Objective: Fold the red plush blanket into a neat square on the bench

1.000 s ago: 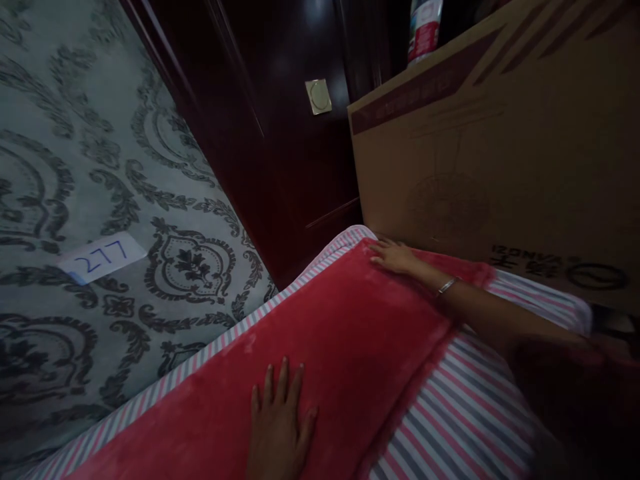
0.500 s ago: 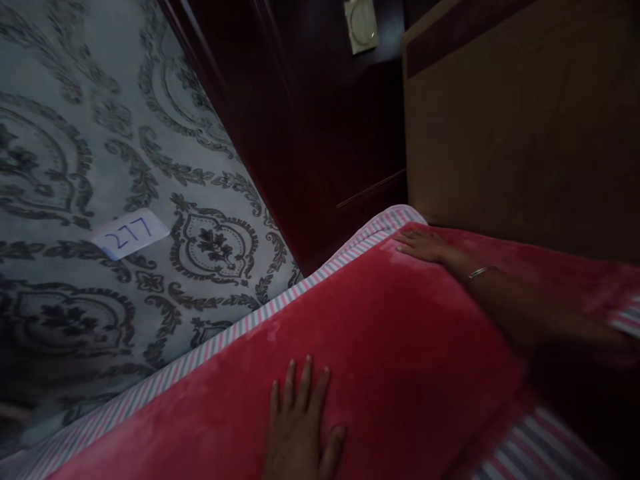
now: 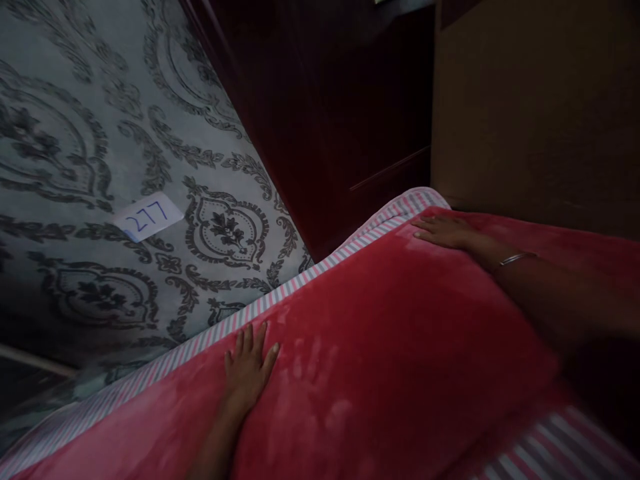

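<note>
A red plush cover (image 3: 400, 333) is lying over striped bedding (image 3: 265, 303) beside a patterned wall (image 3: 100, 147), its long visible edge running diagonally from the lower left to a far corner at the upper right, where it is pointing into the angle between a dark red wooden panel (image 3: 320, 133) and a cardboard box (image 3: 540, 120). The left hand (image 3: 247, 367) is resting flat and released near the wall-side edge, fingers spreading, while just beside it a hand-shaped mark (image 3: 311, 363) is showing in the pile. The right hand (image 3: 443, 232), a silver bracelet (image 3: 517, 257) circling the arm, is lying unclenched near the far corner, fingers pointing left. On the wall, a label (image 3: 153, 217) is reading 277
</note>
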Demonstrator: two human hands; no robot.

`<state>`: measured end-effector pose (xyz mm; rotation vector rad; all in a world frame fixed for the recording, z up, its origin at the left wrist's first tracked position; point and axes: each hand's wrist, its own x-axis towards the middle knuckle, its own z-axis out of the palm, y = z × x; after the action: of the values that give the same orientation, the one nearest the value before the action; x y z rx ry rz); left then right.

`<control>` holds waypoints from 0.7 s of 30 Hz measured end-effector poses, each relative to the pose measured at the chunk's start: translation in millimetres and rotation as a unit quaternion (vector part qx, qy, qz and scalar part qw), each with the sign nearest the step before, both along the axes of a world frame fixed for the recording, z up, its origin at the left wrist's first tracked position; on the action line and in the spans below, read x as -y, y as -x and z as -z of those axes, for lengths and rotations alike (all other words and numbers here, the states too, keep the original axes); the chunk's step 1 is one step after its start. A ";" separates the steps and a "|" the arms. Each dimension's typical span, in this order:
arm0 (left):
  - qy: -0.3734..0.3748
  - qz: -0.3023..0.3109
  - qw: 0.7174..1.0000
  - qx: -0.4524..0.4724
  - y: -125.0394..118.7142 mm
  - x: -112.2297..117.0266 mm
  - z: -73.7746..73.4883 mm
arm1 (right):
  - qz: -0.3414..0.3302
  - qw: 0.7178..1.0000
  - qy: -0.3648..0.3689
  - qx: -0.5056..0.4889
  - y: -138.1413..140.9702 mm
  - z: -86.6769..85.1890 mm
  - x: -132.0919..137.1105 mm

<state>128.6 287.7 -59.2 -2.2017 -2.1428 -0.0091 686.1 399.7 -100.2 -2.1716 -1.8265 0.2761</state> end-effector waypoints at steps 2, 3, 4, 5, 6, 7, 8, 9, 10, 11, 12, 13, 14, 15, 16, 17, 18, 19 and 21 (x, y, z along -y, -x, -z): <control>0.002 -0.004 1.000 -0.009 3.9 -0.3 6.4 | -0.010 1.000 0.000 0.016 -3.6 1.4 1.1; 0.005 -0.003 1.000 -0.011 4.5 0.3 8.0 | -0.013 1.000 0.001 0.023 -5.2 2.2 1.2; 0.010 -0.003 1.000 -0.011 4.5 0.7 8.8 | -0.013 0.999 0.001 0.030 -6.6 2.9 1.1; 0.015 -0.003 1.000 -0.011 4.1 0.9 8.8 | -0.014 0.999 -0.001 0.036 -7.4 3.3 0.8; 0.018 -0.005 1.000 -0.013 3.5 0.8 8.5 | -0.013 0.999 -0.003 0.041 -7.7 3.2 0.4; 0.019 -0.008 1.000 -0.016 2.8 0.5 8.1 | -0.011 0.999 -0.005 0.044 -7.3 2.6 0.0; 0.017 -0.011 1.000 -0.022 1.9 0.1 7.6 | -0.007 0.999 -0.010 0.048 -6.3 1.5 -0.3; 0.013 -0.013 0.999 -0.027 1.0 -0.2 7.2 | -0.004 0.998 -0.015 0.053 -4.6 -0.1 -0.5; 0.010 -0.014 0.999 -0.032 0.0 -0.3 6.8 | -0.003 0.998 -0.019 0.057 -2.6 -1.9 -0.3; 0.008 -0.015 0.999 -0.037 -1.1 -0.3 6.4 | -0.001 0.998 -0.022 0.061 -0.4 -3.5 0.5; 0.010 -0.015 0.999 -0.040 -2.2 -0.2 6.0 | 0.003 0.998 -0.024 0.065 1.6 -4.6 2.1; 0.012 -0.015 0.999 -0.043 -3.2 0.0 5.8 | 0.008 0.997 -0.024 0.067 2.8 -4.9 4.9; 0.014 -0.015 0.999 -0.046 -4.0 0.1 5.6 | 0.013 0.997 -0.022 0.069 2.7 -3.9 9.1; 0.012 -0.015 0.999 -0.048 -4.6 0.1 5.6 | 0.015 0.997 -0.020 0.071 1.0 -1.8 15.1; 0.007 -0.015 0.999 -0.050 -5.0 -0.1 5.9 | 0.012 0.997 -0.021 0.073 -2.7 1.4 22.7; 0.002 -0.014 0.999 -0.051 -5.1 -0.5 6.3 | 0.005 0.997 -0.025 0.074 -8.5 5.1 31.6; -0.003 -0.014 0.999 -0.052 -5.2 -1.0 6.8 | -0.006 0.997 -0.031 0.073 -15.8 8.7 41.4; -0.008 -0.012 0.999 -0.052 -5.2 -1.5 7.2 | -0.019 0.997 -0.035 0.070 -24.0 11.5 51.4; -0.014 -0.009 0.999 -0.052 -5.7 -1.8 7.2 | -0.038 0.996 -0.039 0.066 -38.4 12.7 69.7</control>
<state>134.2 289.5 -66.5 -2.1190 -2.0934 0.0751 724.5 330.0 -112.9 -2.1165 -1.9593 0.0768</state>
